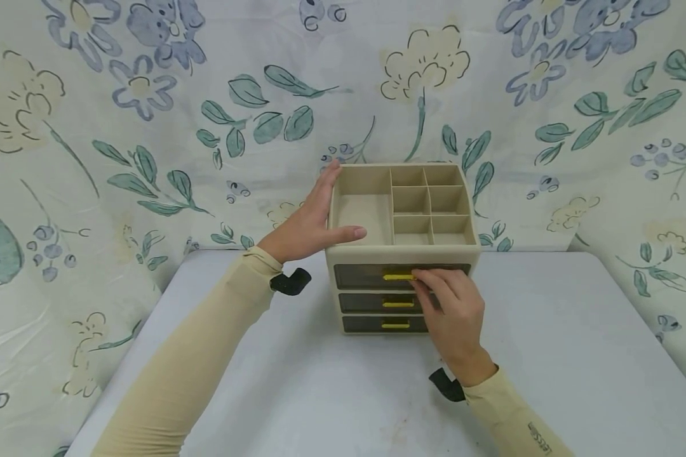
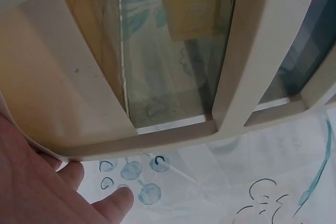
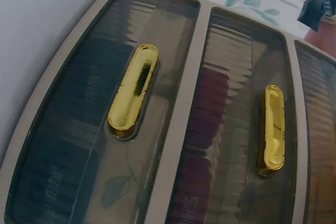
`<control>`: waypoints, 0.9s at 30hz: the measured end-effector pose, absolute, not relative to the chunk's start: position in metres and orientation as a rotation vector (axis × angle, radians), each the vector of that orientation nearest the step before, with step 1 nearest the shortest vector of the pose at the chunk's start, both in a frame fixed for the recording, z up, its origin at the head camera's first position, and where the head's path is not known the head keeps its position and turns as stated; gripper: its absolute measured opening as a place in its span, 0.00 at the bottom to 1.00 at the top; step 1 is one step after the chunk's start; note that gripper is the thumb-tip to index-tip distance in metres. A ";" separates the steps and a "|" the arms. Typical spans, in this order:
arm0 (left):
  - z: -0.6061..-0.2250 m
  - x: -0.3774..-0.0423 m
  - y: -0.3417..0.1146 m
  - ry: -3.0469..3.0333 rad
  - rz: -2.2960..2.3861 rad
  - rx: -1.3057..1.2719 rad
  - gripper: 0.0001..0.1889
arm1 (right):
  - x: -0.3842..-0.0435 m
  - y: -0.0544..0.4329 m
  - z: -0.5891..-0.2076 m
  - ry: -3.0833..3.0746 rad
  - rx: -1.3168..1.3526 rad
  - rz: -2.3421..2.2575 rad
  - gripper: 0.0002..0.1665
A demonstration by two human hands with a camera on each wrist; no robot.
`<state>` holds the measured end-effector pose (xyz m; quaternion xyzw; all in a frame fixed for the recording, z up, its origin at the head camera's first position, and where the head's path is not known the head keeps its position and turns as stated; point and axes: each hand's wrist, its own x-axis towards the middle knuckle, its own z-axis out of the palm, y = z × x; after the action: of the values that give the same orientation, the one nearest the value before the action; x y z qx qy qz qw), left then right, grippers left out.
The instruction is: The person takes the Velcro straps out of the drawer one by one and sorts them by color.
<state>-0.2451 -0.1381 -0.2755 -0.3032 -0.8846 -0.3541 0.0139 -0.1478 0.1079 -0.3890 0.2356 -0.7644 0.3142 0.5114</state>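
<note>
A cream desktop drawer organizer [image 1: 403, 254] stands upright, with a divided tray on top and three dark see-through drawer fronts below. My left hand [image 1: 311, 225] rests against its left side, fingers stretched toward the back and thumb over the top's front left edge. In the left wrist view, those fingertips [image 2: 119, 203] show beside the casing's edge. With thumb and fingers, my right hand [image 1: 456, 314] pinches the right end of the yellow handle [image 1: 397, 277] on the top drawer. The middle handle [image 3: 274, 129] and bottom handle [image 3: 132, 90] are untouched. All three drawers sit flush.
Through the drawer fronts show a dark blue pack [image 3: 63, 129] at the bottom and a maroon one [image 3: 207, 108] in the middle. The white table [image 1: 320, 406] bears the organizer near its back edge. A floral sheet [image 1: 217, 57] hangs behind and at both sides.
</note>
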 end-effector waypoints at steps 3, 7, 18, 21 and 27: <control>-0.275 -0.245 -0.138 -2.753 -1.105 -0.947 0.60 | -0.148 0.108 -0.391 -1.796 0.589 0.758 0.11; -0.275 -0.246 -0.139 -2.740 -1.084 -0.971 0.55 | -0.147 0.108 -0.393 -1.750 0.611 0.763 0.08; -0.275 -0.245 -0.136 -2.710 -1.012 -0.972 0.37 | -0.138 0.106 -0.398 -1.692 0.621 0.772 0.07; -0.271 -0.244 -0.136 -2.730 -0.959 -0.948 0.37 | -0.136 0.105 -0.398 -1.690 0.619 0.774 0.10; -0.265 -0.243 -0.131 -2.755 -0.930 -0.916 0.39 | -0.131 0.106 -0.398 -1.663 0.619 0.785 0.06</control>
<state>-0.2431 -0.1314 -0.2651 -0.3002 -0.9027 -0.3047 0.0463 -0.1313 0.1063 -0.3980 0.2631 -0.7072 0.3338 0.5650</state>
